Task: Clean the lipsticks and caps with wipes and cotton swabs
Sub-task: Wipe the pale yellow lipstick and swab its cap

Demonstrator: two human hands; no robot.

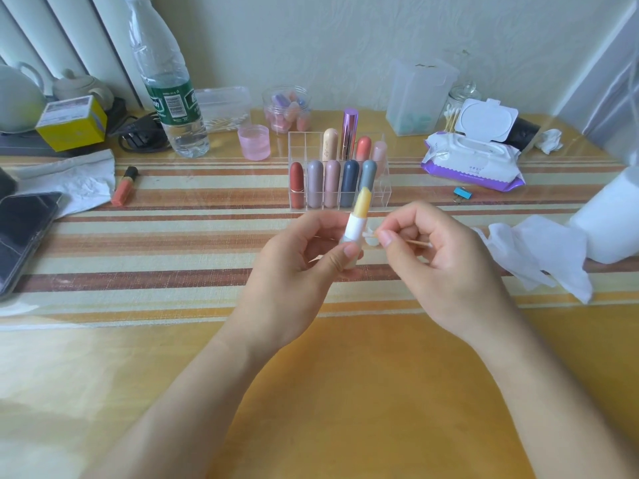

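My left hand (304, 257) grips an uncapped lipstick (356, 223) upright by its base; the stick is pale yellow above a white collar. My right hand (439, 257) pinches a cotton swab (416, 243) whose left tip touches the white collar. Something small and pale (373, 240) lies on the table just behind the swab. Behind my hands a clear acrylic organizer (380, 188) holds several capped lipsticks. An open wipes pack (473, 160) lies at the back right. A used white wipe (543, 250) lies right of my right hand.
A water bottle (169, 88), pink jar (254, 141), jar of cotton swabs (456, 112) and clear box (420, 95) stand along the back. An orange lip tube (124, 186), crumpled tissue (79, 181) and phone (24, 233) lie at left. A paper roll (612, 216) stands right.
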